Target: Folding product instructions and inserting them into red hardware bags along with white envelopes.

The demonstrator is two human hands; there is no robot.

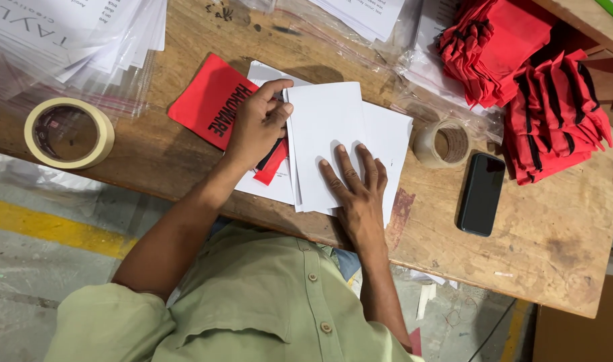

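A white sheet [326, 144] lies on top of a small stack of white paper [390, 137] near the middle of the wooden table [554, 234], close to its near edge. The right hand [358, 191] rests flat on the near part of the sheet, fingers spread and pointing to the far side, palm down; it presses but grips nothing. The left hand [256, 127] is at the sheet's left edge, fingers curled and thumb set against the far left corner, pinching the edge of the paper there. Under that hand a red pouch [273, 163] with a black strip pokes out toward the near side; whether the hand also holds it I cannot tell.

Just left of the left hand lies a flat red bag [209, 100] with black print, tilted, partly under a further white sheet. Far left, near the table's edge, sits a roll of cream masking tape [70, 133], and beyond it a spread of printed sheets in clear sleeves [78, 40]. Right of the stack stands a roll of clear tape [442, 143], and near it, toward the near side, a black phone [481, 194] lies face up. At the far right a heap of red bags with black straps [541, 87] is piled up. The person wears a pale green shirt [253, 308].
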